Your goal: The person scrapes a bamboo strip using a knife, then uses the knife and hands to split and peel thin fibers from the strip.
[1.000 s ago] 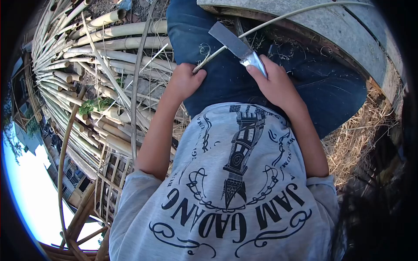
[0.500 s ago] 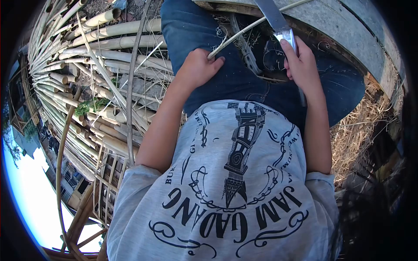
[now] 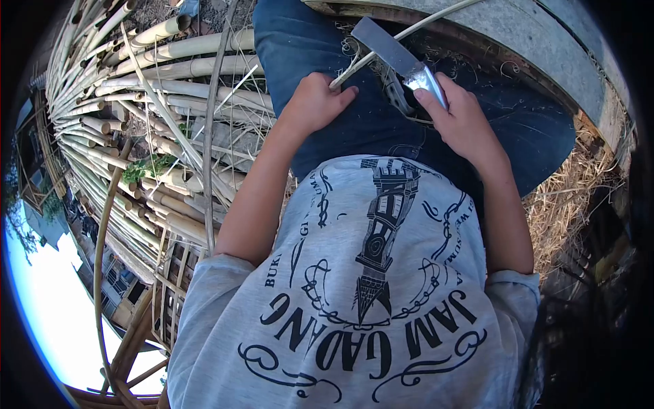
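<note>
My left hand (image 3: 319, 102) is closed around the near end of a thin bamboo strip (image 3: 422, 26), above the left thigh. From there the strip slants up to the right, over the edge of the grey board. My right hand (image 3: 458, 116) grips the shiny metal handle of a wide-bladed knife (image 3: 388, 49). Its blade points up and left and lies across the strip, a short way from my left hand. Thin curled shavings (image 3: 351, 48) hang by the strip near my left hand.
Many bamboo poles (image 3: 197, 67) lie piled at the left. A large grey board (image 3: 538, 41) with a wooden edge is at the upper right. Straw-like shavings (image 3: 562, 211) are heaped at the right. My legs in dark trousers (image 3: 293, 41) are beneath the hands.
Since half a second ago, the knife has come back down and left along the strip toward my left hand. Against one second ago, my left hand is slightly further right, still holding the strip.
</note>
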Demonstrator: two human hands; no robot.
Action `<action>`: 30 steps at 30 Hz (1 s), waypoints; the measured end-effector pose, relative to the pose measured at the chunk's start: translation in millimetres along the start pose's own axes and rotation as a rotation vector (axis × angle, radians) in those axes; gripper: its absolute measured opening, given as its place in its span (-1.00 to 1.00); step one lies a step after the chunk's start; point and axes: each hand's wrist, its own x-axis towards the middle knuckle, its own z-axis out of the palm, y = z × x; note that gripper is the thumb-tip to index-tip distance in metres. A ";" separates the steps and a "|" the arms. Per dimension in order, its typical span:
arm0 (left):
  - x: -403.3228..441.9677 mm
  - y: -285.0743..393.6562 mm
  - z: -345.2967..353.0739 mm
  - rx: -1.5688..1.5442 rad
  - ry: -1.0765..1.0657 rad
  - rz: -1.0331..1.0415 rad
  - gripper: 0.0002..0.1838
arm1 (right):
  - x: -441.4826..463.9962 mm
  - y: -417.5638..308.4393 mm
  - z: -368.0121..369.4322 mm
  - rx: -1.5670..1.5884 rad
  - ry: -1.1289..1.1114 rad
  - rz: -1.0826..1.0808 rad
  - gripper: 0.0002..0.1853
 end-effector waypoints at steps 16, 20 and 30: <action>-4.2 2.7 12.7 0.068 0.114 -0.042 -0.50 | -9.1 -11.2 25.3 -0.251 0.161 -0.053 -0.58; -3.1 4.9 10.6 0.019 0.116 0.019 -0.49 | 1.8 -4.7 0.0 0.016 0.006 0.055 -0.57; -3.6 3.0 16.2 0.031 0.128 0.016 -0.49 | 2.6 6.9 3.7 0.099 0.156 0.097 -0.55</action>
